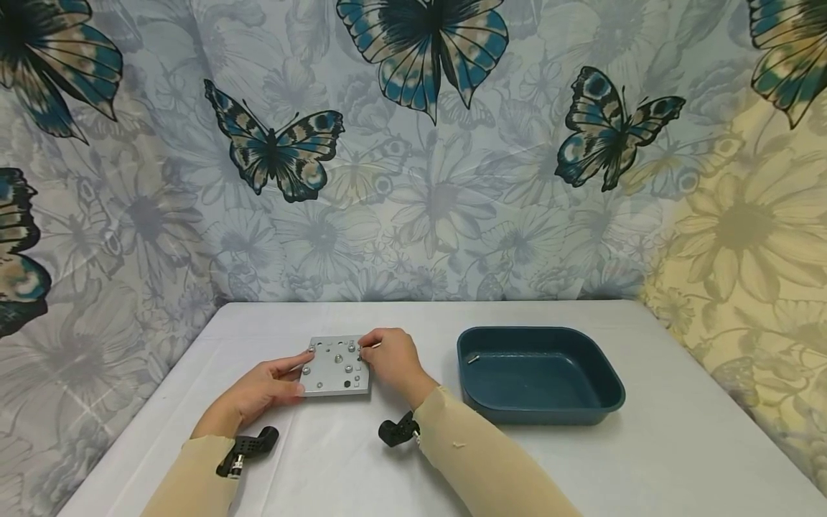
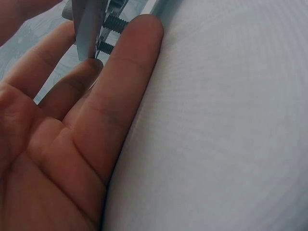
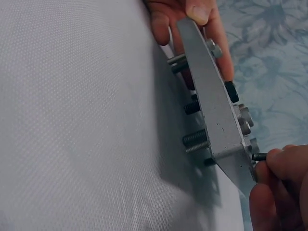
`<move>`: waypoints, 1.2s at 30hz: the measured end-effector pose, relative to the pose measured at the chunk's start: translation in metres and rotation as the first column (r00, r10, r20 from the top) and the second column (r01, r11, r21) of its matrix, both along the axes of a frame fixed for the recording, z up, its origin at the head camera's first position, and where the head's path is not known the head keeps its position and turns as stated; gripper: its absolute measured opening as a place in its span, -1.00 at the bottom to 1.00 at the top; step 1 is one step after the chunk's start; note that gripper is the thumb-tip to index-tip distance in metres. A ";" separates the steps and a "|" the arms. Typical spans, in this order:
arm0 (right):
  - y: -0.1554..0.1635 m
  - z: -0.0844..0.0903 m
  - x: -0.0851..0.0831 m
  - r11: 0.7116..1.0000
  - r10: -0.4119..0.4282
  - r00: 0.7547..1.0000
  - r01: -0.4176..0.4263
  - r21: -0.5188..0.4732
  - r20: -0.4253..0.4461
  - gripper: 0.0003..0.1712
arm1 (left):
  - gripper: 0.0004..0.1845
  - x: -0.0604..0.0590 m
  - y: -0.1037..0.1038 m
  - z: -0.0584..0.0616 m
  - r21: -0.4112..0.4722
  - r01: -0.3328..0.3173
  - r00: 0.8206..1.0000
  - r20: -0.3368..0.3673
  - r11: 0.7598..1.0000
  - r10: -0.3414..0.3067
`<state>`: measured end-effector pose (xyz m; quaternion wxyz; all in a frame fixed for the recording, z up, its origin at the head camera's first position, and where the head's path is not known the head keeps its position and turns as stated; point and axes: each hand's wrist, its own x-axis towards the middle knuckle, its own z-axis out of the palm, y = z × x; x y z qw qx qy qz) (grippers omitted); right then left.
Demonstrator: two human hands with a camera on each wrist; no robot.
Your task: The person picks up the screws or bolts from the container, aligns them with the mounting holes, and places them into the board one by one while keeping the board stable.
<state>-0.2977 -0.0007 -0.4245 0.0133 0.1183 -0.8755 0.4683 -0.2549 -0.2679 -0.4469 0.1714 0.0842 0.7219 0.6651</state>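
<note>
My left hand (image 1: pixel 258 395) grips the left side of a grey metal plate (image 1: pixel 328 375), thumb at the near corner and fingers along the edge. Several bolts and screws stud the plate's top face. In the right wrist view, threaded bolt ends (image 3: pixel 194 138) stick out below the plate, which is held tilted off the white cloth. Between thumb and fingertips, my right hand (image 1: pixel 397 362) pinches a small thin dark rod (image 3: pixel 259 157) at the plate's far right corner. The rod's tip is right beside a bolt head. The rest of it is hidden in the fingers.
To the right on the white table (image 1: pixel 678 416) stands a dark teal rectangular tray (image 1: pixel 545 416). A small metal piece (image 1: pixel 474 359) lies inside it at the left. Butterfly-patterned cloth (image 1: pixel 426 215) hangs behind and on both sides.
</note>
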 end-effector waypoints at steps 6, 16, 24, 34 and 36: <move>0.000 0.000 -0.001 0.999 -0.002 1.000 0.002 0.042 -0.019 -0.88 | -0.11 0.000 0.001 0.001 0.000 -0.005 1.000 0.003 1.000 0.005; 0.006 -0.002 0.000 0.999 0.049 0.998 -0.049 -0.004 -0.029 -0.86 | -0.10 0.001 0.001 0.001 0.002 0.000 1.000 0.002 1.000 0.000; 0.006 -0.001 0.001 0.998 0.058 0.998 -0.059 -0.024 -0.031 -0.78 | -0.11 0.001 0.001 0.001 -0.005 -0.009 1.000 0.003 1.000 0.009; 0.006 0.000 0.002 0.997 0.046 0.999 -0.047 -0.059 -0.008 -0.70 | -0.11 0.000 0.000 0.000 -0.001 -0.011 1.000 0.003 1.000 0.011; 0.008 0.000 0.002 0.979 0.057 0.996 -0.041 -0.201 0.075 -0.72 | -0.11 0.000 0.001 0.000 -0.002 -0.014 1.000 0.005 1.000 0.014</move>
